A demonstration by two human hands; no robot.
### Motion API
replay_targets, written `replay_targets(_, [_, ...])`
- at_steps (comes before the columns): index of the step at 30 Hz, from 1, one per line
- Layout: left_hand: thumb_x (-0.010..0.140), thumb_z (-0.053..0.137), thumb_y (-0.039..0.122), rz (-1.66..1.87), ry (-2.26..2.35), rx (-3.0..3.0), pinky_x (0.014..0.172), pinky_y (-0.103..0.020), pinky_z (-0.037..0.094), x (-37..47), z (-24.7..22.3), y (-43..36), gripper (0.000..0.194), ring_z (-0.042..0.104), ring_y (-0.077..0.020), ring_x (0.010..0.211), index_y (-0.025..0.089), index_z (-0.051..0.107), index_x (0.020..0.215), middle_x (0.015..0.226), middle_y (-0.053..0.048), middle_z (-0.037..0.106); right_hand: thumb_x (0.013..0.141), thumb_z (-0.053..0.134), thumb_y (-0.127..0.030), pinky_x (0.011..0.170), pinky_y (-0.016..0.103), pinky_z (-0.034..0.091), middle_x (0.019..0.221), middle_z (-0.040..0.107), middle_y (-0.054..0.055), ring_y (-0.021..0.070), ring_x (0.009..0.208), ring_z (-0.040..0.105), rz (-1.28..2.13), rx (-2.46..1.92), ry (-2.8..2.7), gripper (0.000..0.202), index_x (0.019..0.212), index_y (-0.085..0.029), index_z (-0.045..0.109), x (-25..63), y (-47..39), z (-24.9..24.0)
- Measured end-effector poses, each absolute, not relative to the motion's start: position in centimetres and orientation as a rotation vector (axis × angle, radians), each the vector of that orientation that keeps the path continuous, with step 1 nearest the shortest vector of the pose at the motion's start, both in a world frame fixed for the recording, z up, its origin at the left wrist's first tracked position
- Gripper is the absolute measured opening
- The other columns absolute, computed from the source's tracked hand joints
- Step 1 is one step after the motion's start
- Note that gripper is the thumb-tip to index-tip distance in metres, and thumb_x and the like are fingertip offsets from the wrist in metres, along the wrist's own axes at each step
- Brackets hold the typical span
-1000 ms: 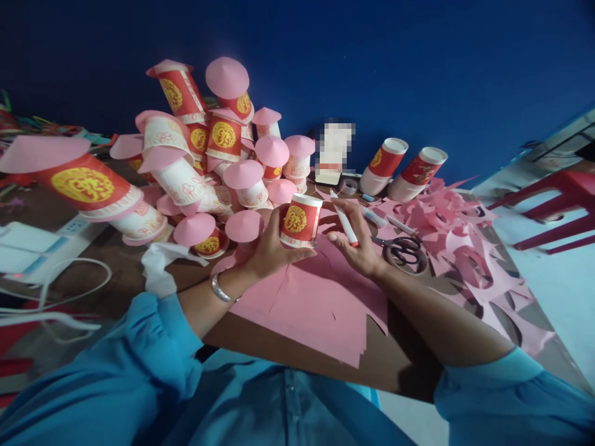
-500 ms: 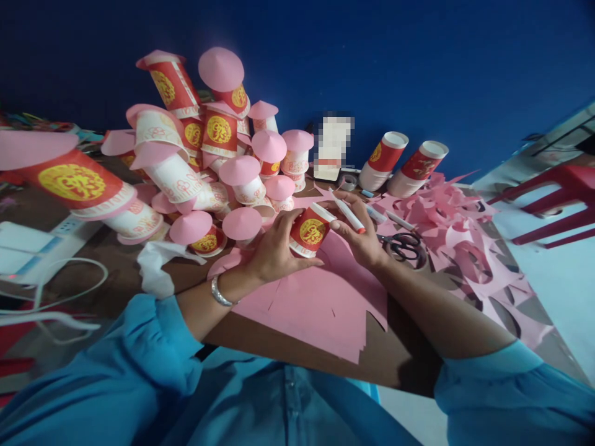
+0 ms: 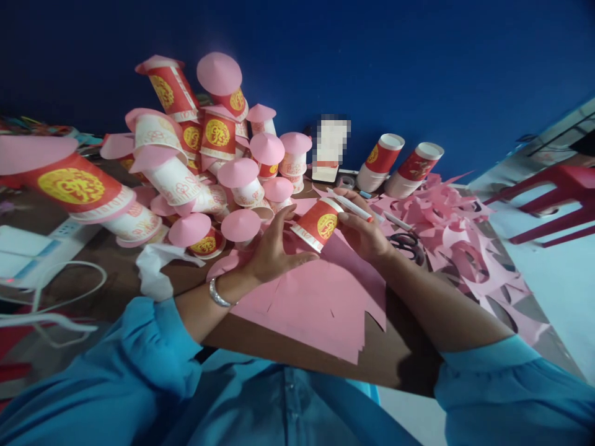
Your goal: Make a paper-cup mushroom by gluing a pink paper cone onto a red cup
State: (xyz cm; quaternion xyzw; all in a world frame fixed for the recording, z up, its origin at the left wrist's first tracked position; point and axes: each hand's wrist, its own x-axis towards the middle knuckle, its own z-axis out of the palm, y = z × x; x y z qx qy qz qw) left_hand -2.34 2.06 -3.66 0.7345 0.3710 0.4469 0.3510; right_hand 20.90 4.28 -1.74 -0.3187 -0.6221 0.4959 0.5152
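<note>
A red paper cup (image 3: 317, 225) with a yellow emblem and white rims tilts above pink paper sheets (image 3: 302, 310) on the brown table. My right hand (image 3: 365, 230) pinches its upper right edge and also holds a white marker (image 3: 354, 208) with a red end. At the cup's left side is my left hand (image 3: 277, 251), its thumb and fingers spread wide around the cup's lower end, not closed on it. Black-handled scissors (image 3: 403, 245) lie just right of my right hand, partly hidden by it.
Several cups with pink cone tops (image 3: 218, 133) crowd the left and back left. Two cup stacks (image 3: 415, 170) stand at the back beside a propped phone (image 3: 325, 173). Pink paper scraps (image 3: 469, 248) cover the right side. A white cable (image 3: 69, 263) lies far left.
The cup has turned and tilted further, its emblem shifting right. My left fingers have opened away from it, while my right hand still holds the cup and marker.
</note>
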Motion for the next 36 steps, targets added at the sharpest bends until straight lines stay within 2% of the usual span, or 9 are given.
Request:
replay_targets(5, [0.075, 0.083, 0.059, 1.088, 0.974, 1.861, 0.108, -0.055, 0.050, -2.3, -2.8, 1.8, 0.086, 0.059, -0.0369, 0.131, 0.021, 0.045, 0.142, 0.142, -0.019, 0.059, 0.088, 0.069, -0.050, 0.085, 0.043, 0.062, 0.127, 0.069, 0.010, 0.0260, 0.111, 0.070, 1.234, -0.737, -1.477, 0.052, 0.130, -0.028, 0.048, 21.1, 4.4, -1.8])
replay_targets(11, [0.081, 0.081, 0.049, 1.072, 0.963, 1.901, 0.102, -0.049, 0.055, -1.9, -1.7, 1.6, 0.066, 0.066, -0.0321, 0.120, 0.019, 0.051, 0.131, 0.133, -0.016, 0.065, 0.087, 0.071, -0.040, 0.097, 0.048, 0.060, 0.138, 0.067, 0.010, 0.0274, 0.125, 0.067, 1.262, -0.675, -1.488, 0.050, 0.131, -0.029, 0.049, 21.1, 4.4, -1.8])
replay_targets(16, [0.078, 0.084, 0.047, 1.162, 0.990, 2.046, 0.097, -0.047, 0.057, -2.0, -2.6, 1.8, 0.069, 0.067, -0.0290, 0.113, 0.021, 0.048, 0.131, 0.128, -0.014, 0.065, 0.081, 0.080, -0.036, 0.102, 0.046, 0.057, 0.133, 0.071, 0.006, 0.0261, 0.126, 0.066, 1.397, -0.690, -1.313, 0.051, 0.125, -0.030, 0.055, 20.6, 4.0, -1.4])
replay_targets(21, [0.075, 0.088, 0.047, 1.205, 1.050, 2.211, 0.101, -0.050, 0.057, -2.1, -3.2, 1.8, 0.079, 0.064, -0.0311, 0.119, 0.022, 0.044, 0.136, 0.132, -0.015, 0.059, 0.075, 0.087, -0.035, 0.096, 0.039, 0.057, 0.118, 0.073, 0.002, 0.0232, 0.112, 0.068, 1.462, -0.748, -1.189, 0.053, 0.119, -0.029, 0.060, 20.4, 3.7, -1.1])
replay_targets(26, [0.075, 0.088, 0.050, 1.200, 0.999, 2.193, 0.105, -0.051, 0.056, -2.2, -3.4, 1.8, 0.086, 0.064, -0.0326, 0.123, 0.022, 0.041, 0.142, 0.138, -0.017, 0.058, 0.074, 0.087, -0.034, 0.086, 0.035, 0.057, 0.108, 0.073, 0.001, 0.0211, 0.100, 0.068, 1.452, -0.717, -1.191, 0.049, 0.117, -0.028, 0.062, 20.5, 3.8, -0.9])
replay_targets(29, [0.083, 0.080, 0.052, 1.139, 0.940, 2.102, 0.107, -0.051, 0.055, -2.2, -3.3, 1.9, 0.082, 0.063, -0.0330, 0.128, 0.019, 0.039, 0.146, 0.141, -0.020, 0.059, 0.076, 0.085, -0.034, 0.084, 0.035, 0.057, 0.109, 0.073, 0.002, 0.0216, 0.099, 0.068, 1.432, -0.707, -1.217, 0.049, 0.119, -0.028, 0.062, 20.7, 3.9, -0.9])
replay_targets(32, [0.087, 0.076, 0.048, 1.046, 0.909, 2.050, 0.111, -0.053, 0.053, -2.2, -2.7, 1.8, 0.077, 0.060, -0.0343, 0.134, 0.017, 0.040, 0.147, 0.146, -0.021, 0.058, 0.078, 0.083, -0.032, 0.086, 0.037, 0.057, 0.114, 0.073, 0.003, 0.0230, 0.105, 0.067, 1.425, -0.698, -1.240, 0.048, 0.121, -0.028, 0.062, 20.9, 4.0, -1.0])
replay_targets(36, [0.089, 0.075, 0.041, 0.998, 0.860, 2.028, 0.110, -0.054, 0.053, -2.0, -1.8, 1.7, 0.063, 0.064, -0.0337, 0.129, 0.019, 0.048, 0.142, 0.142, -0.018, 0.064, 0.079, 0.082, -0.034, 0.082, 0.036, 0.058, 0.112, 0.073, 0.003, 0.0228, 0.102, 0.068, 1.418, -0.680, -1.254, 0.048, 0.122, -0.028, 0.061, 21.0, 4.0, -0.9])
